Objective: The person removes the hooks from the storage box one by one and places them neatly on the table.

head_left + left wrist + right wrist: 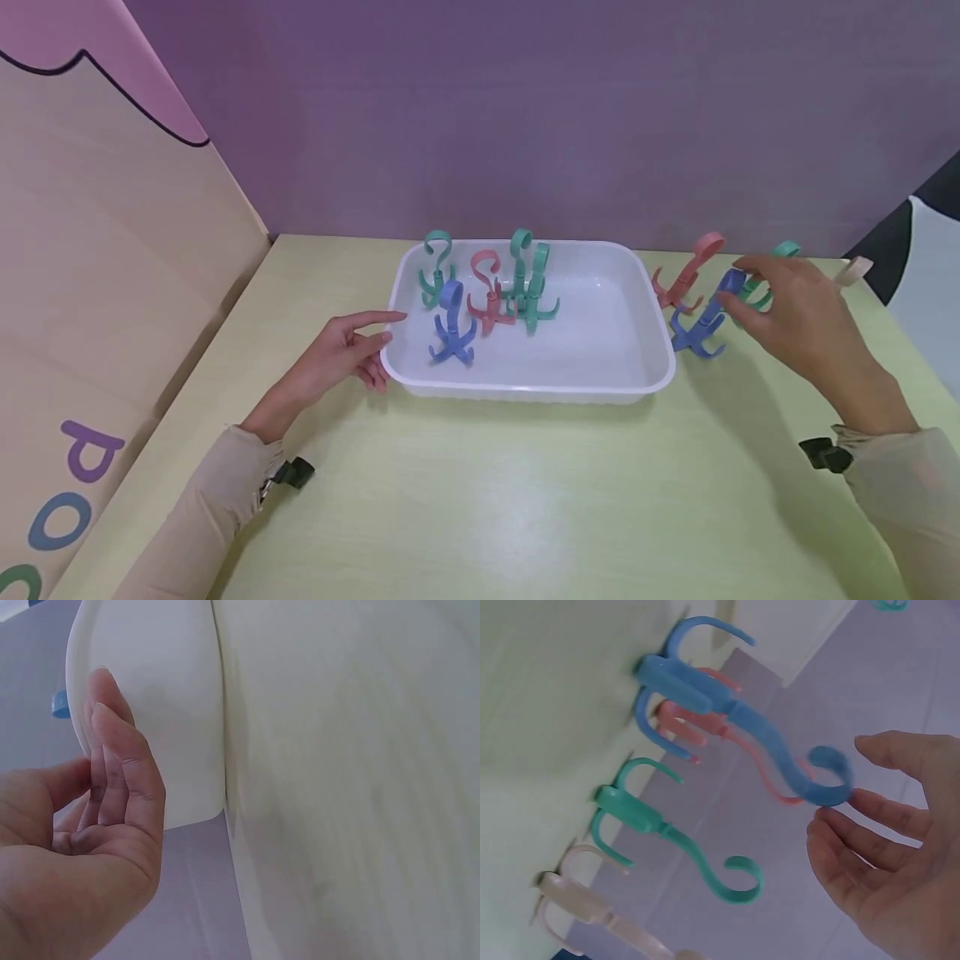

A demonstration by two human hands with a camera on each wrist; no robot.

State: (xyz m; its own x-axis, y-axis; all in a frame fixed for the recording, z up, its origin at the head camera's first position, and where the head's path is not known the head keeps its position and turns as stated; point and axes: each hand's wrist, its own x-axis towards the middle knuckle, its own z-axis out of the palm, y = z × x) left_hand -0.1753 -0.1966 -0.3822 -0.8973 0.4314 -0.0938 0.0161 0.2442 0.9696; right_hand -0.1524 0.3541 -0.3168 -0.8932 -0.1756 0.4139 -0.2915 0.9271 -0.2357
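A white plastic tray (592, 342) with a rounded rim sits on a pale yellow bench (450, 500). The left hand (333, 354) is at the tray's left end. Its fingers are loose and a little bent, with some reaching over the rim and some hanging outside it.

The right hand (806, 321) is at a blue plastic hook (699, 327) with a curly top and bent prongs at its base. This blue hook is on the right side of the tray, just outside it. The right hand's fingers are spread in a soft curve. Its fingertips touch the curly top, and the thumb looks a tiny bit apart from it. I cannot tell if the prongs touch the bench.

Near this hook are 3 more: a red plastic hook (682, 285), a green plastic hook (634, 810) and a pale pink plastic hook (574, 896).

Inside the tray are 5 hooks, all in its left and middle part: 1 blue hook (453, 336), 1 red hook (491, 313) and 3 green hooks (535, 293). Behind the bench is a plain purple wall (487, 125).
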